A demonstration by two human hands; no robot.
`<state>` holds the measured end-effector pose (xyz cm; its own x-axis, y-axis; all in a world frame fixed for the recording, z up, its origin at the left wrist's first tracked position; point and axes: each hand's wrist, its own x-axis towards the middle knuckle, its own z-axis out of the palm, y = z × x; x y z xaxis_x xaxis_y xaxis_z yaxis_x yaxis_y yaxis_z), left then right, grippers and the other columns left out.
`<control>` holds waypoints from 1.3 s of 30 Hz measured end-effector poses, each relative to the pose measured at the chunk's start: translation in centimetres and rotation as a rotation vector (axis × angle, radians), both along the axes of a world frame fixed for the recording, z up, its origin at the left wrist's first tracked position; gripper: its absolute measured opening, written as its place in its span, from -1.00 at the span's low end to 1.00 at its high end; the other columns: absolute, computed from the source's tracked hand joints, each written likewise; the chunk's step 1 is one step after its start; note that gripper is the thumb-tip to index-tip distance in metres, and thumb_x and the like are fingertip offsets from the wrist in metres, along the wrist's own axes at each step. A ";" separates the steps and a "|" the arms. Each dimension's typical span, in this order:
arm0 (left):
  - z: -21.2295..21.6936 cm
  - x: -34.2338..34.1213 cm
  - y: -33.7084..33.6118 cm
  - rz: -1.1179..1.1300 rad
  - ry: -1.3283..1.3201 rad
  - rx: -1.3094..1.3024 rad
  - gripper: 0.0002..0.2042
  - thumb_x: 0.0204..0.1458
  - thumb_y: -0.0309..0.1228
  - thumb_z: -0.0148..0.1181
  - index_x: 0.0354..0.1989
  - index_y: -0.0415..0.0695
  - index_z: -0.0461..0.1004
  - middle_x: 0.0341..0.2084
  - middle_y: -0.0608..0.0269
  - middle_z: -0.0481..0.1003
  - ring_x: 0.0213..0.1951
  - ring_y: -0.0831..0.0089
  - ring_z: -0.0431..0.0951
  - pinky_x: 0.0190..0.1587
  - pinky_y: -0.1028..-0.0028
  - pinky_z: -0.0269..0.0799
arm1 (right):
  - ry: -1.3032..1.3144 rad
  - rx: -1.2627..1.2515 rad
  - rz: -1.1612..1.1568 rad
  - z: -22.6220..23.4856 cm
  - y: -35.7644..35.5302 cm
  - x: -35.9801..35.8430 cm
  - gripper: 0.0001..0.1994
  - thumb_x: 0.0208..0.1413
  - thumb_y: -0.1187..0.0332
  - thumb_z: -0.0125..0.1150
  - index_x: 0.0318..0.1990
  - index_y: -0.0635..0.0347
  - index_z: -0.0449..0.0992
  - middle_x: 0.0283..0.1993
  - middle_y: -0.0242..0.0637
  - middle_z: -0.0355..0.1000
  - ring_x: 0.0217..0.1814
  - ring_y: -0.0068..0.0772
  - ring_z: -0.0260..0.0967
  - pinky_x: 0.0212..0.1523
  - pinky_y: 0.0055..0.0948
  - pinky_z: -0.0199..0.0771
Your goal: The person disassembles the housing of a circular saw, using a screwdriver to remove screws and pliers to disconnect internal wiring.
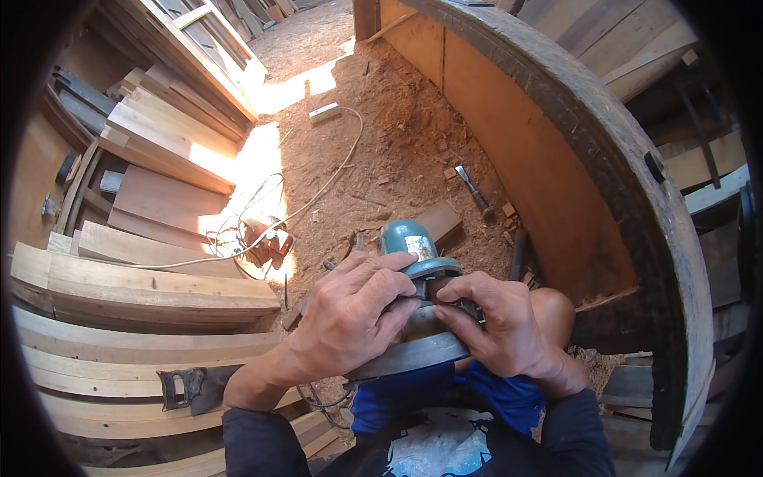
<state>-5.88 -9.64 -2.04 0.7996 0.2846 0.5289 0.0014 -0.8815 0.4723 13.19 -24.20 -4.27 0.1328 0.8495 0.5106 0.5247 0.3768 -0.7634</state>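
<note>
A teal electric power tool (411, 243) with a round grey metal base (413, 354) rests on my lap, above my blue shorts (397, 393). My left hand (350, 314) wraps over its body from the left, fingers curled across the middle. My right hand (497, 322) grips it from the right, fingertips pressing at the collar between the motor and the base. Both hands hold the tool tilted, motor end pointing away from me.
Stacked curved planks (143, 294) lie at left, with a handsaw (195, 387) on the lower ones. A large curved wooden wall (548, 151) rises at right. Sawdust covers the floor (381, 143), with a white cable (318, 195), a red tool (266, 238) and a chisel (475, 193).
</note>
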 end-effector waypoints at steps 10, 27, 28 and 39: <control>1.1 0.3 0.0 0.059 0.213 -0.013 -0.51 -0.02 -0.45 0.54 0.11 -0.26 0.52 -0.12 -0.08 0.63 -0.15 0.00 0.66 -0.05 0.17 0.58 | -0.022 0.093 -0.004 -0.6 -0.8 -0.8 -0.78 0.17 0.63 0.36 -0.04 0.31 0.58 -0.07 0.03 0.61 -0.15 0.03 0.61 -0.13 -0.19 0.62; 0.8 0.4 0.9 0.097 0.232 -0.071 -0.63 0.05 -0.36 0.48 0.00 -0.21 0.54 -0.30 -0.04 0.58 -0.24 -0.04 0.61 -0.16 0.09 0.53 | -0.047 -0.004 -0.173 0.0 -0.5 1.0 -0.54 0.10 0.44 0.50 0.16 0.32 0.53 0.16 0.06 0.53 0.14 0.13 0.50 0.22 -0.03 0.48; 0.7 0.2 1.2 0.100 0.213 -0.097 -0.63 0.04 -0.36 0.48 -0.01 -0.19 0.55 -0.32 -0.04 0.58 -0.26 -0.03 0.61 -0.18 0.10 0.53 | -0.044 -0.041 -0.186 0.2 0.3 1.0 -0.41 0.08 0.38 0.53 0.26 0.33 0.47 0.24 0.07 0.48 0.25 0.14 0.45 0.27 -0.04 0.44; 1.1 0.4 2.1 0.125 0.227 -0.132 -0.66 0.08 -0.35 0.42 0.00 -0.17 0.57 -0.41 -0.08 0.58 -0.32 -0.04 0.65 -0.23 0.11 0.54 | 0.010 -0.243 0.111 -0.7 5.2 2.1 -0.63 0.13 0.37 0.49 0.05 0.28 0.58 -0.12 0.10 0.60 -0.05 0.17 0.60 -0.07 -0.09 0.54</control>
